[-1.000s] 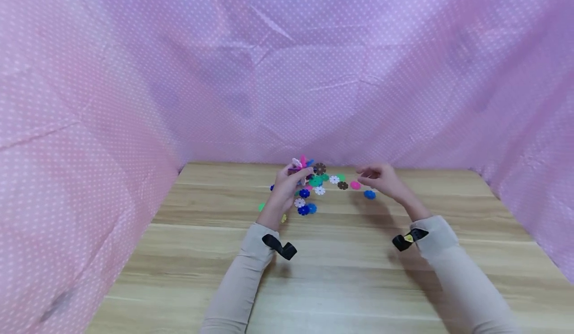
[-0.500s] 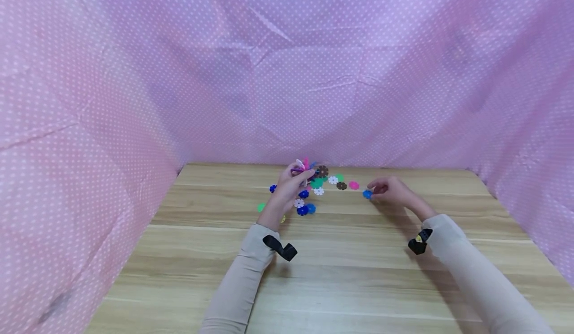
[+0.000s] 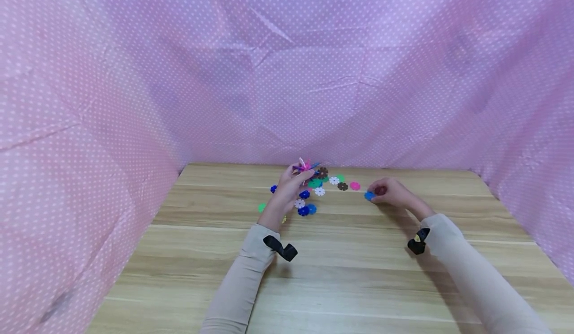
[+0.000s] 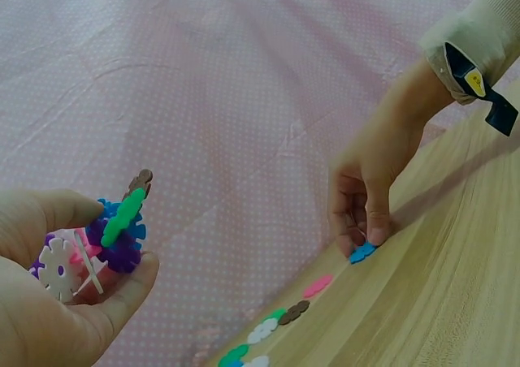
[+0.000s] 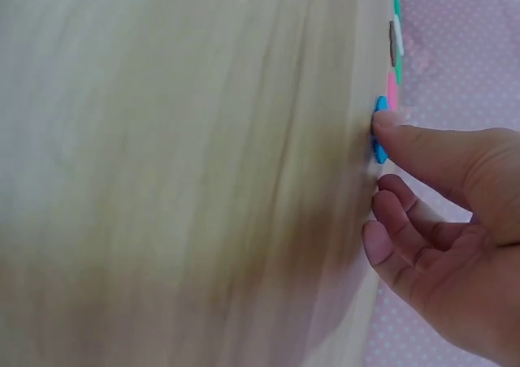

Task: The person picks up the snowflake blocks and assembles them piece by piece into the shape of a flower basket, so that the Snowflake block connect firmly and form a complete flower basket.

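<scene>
My left hand (image 3: 287,190) holds a cluster of interlocked plastic snowflake discs (image 4: 114,235) between thumb and fingers, raised above the far part of the table. Purple, white, pink, blue, green and brown discs are joined in it at different angles. To the right, my right hand (image 3: 396,193) is down at the tabletop and pinches the edge of a blue snowflake disc (image 3: 369,196). In the right wrist view the thumb lies on this blue disc (image 5: 380,151), and the index finger is mostly hidden behind the thumb.
Loose discs lie on the wooden table (image 3: 332,274): pink (image 3: 355,186), brown (image 3: 343,186), white (image 3: 319,191) and several others between the hands. A green disc (image 3: 262,208) sits left of the left wrist. Pink dotted cloth (image 3: 287,75) hangs behind the table.
My right hand has moved right and down from above the pink disc to the blue disc and now pinches it. The left hand has stayed in place, with its cluster turned slightly.
</scene>
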The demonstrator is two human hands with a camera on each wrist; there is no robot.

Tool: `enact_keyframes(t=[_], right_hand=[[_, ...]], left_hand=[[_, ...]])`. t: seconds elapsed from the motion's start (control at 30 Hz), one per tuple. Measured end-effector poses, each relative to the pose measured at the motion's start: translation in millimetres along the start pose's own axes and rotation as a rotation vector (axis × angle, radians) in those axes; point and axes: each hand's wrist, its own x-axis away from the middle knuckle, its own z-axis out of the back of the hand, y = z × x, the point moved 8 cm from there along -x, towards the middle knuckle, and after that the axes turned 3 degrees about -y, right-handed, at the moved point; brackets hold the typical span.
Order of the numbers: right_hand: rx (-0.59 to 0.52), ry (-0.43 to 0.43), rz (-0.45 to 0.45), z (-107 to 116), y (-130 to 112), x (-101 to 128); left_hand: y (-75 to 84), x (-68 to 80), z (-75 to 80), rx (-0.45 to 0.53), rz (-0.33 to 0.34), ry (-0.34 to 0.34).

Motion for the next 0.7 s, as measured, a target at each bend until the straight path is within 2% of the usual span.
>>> enact_keyframes(t=[0.23,0.37,0.47,0.7], right_hand=[[-0.144,-0.027,-0.012,-8,-4,-2],[-0.209,-0.025,-0.051,-10,-17,-5],[-0.264,0.022,-0.068,-7,-34,-9],[-0.499,0.195,-0.069,6,-78,-21]], left_hand=[[0.8,-1.2,1.8,0.001,-0.006,0.003],[0.7,-1.7,2.0,0.002,-0.005,0.002],[0.1,-2.3,1.8,-0.003,-0.001,0.003],[-3.5,-4.2,2.6,-0.046,0.027,0.031]])
